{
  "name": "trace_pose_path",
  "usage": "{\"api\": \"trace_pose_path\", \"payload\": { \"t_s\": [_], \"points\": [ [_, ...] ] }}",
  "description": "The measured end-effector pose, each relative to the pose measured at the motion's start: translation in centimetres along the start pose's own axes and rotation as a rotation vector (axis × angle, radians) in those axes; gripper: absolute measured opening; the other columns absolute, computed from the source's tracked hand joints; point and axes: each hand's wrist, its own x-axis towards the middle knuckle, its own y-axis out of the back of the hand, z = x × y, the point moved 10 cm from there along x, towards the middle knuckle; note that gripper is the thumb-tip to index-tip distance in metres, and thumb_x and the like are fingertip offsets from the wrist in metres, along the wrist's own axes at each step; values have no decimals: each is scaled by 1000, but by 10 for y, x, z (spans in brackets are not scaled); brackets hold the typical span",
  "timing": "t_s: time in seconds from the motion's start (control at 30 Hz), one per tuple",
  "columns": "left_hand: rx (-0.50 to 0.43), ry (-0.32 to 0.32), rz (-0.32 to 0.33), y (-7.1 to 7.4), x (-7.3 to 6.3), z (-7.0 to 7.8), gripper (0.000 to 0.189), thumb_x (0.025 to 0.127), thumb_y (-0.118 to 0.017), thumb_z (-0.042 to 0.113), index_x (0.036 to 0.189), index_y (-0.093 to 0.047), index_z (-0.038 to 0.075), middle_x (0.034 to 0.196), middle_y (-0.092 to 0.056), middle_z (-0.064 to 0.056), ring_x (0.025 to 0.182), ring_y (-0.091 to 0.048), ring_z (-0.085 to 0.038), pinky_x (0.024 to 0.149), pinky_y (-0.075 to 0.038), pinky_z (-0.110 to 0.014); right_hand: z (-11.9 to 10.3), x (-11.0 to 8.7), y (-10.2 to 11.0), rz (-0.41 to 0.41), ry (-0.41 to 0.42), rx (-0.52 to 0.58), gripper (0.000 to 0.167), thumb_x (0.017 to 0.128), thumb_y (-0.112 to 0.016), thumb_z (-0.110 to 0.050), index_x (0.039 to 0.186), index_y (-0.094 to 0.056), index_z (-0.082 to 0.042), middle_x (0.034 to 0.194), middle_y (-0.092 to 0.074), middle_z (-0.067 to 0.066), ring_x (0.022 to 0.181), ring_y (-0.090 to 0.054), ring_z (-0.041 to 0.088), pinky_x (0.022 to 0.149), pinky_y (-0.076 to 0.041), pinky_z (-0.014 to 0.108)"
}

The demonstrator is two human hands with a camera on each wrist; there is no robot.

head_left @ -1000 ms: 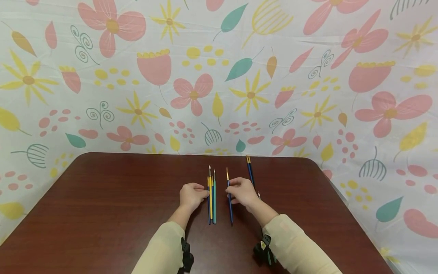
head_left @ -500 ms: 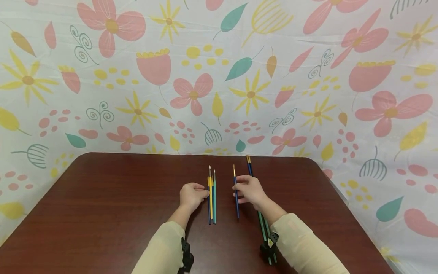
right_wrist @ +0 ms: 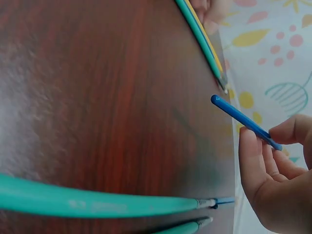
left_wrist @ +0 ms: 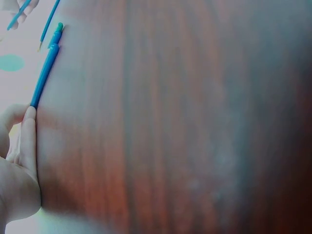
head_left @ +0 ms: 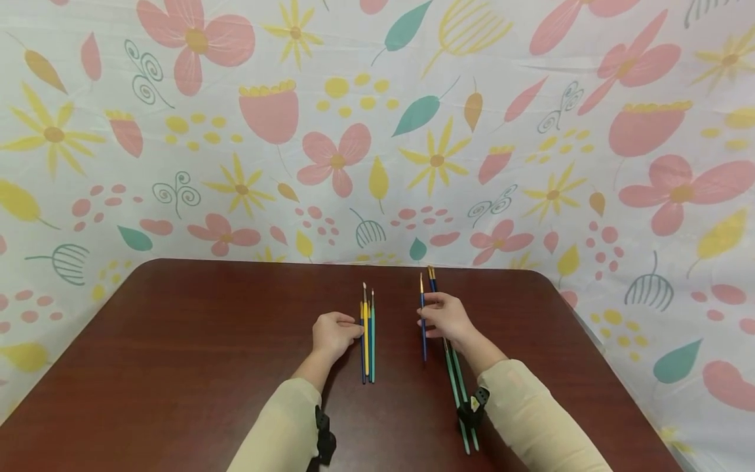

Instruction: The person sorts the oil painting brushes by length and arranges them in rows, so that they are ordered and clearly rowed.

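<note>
My right hand point(head_left: 451, 320) pinches a slim blue paintbrush point(head_left: 423, 341) between thumb and fingers, bristles pointing to the back. In the right wrist view its blue handle point(right_wrist: 239, 115) sticks out of the fingertips above the table. Left of it lies a close row of several paintbrushes, among them a yellow paintbrush point(head_left: 366, 347), a teal paintbrush point(head_left: 373, 351) and a blue paintbrush point(head_left: 362, 364). At the row's left side my left hand point(head_left: 331, 337) pinches the blue one, thumb over it. The left wrist view shows that blue handle point(left_wrist: 45, 75) running from the fingertips.
Two long green paintbrushes point(head_left: 453, 380) lie beside and partly under my right wrist. Beyond them, blue paintbrushes point(head_left: 433, 283) reach the back edge of the brown table point(head_left: 206, 328). A floral cloth point(head_left: 377, 131) hangs behind.
My right hand has carried the blue paintbrush to the right and a little back, away from the row. The green paintbrushes now show beside the wrist. My left hand stays at the row.
</note>
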Motion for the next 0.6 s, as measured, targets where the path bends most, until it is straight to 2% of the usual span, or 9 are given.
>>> {"api": "trace_pose_path", "payload": {
  "t_s": [0.13, 0.33, 0.47, 0.6],
  "points": [
    [5, 6, 1, -1, 2, -1, 25, 75, -77, 14, 95, -69, 0, 84, -74, -12, 64, -68, -16, 61, -56, -31, 1, 6, 6, -10, 1, 3, 51, 94, -51, -8, 141, -35, 3, 124, -55, 31, 85, -68, 21, 67, -58, 36],
    [4, 7, 6, -1, 2, -3, 25, 75, -77, 14, 94, -69, 0, 84, -74, -12, 65, -68, -16, 62, -56, -31, 1, 16, 18, 4, 10, 32, 53, 94, -51, -5, 142, -33, 4, 124, -54, 33, 88, -68, 24, 67, -58, 33],
    [3, 1, 4, -1, 2, -2, 26, 75, -78, 15, 94, -69, 0, 84, -74, -12, 65, -68, -16, 62, -56, -32, 1, 21, 27, 18, 15, 43, 52, 94, -50, -5, 142, -33, 4, 121, -55, 34, 87, -67, 21, 66, -58, 30],
    [3, -1, 4, -1, 2, -3, 25, 75, -78, 14, 94, -69, 0, 83, -73, -12, 63, -67, -15, 60, -55, -30, 4, 24, 36, 47, 12, 40, 49, 94, -51, -6, 140, -38, 4, 120, -56, 33, 92, -67, 26, 70, -58, 33]
  ]
}}
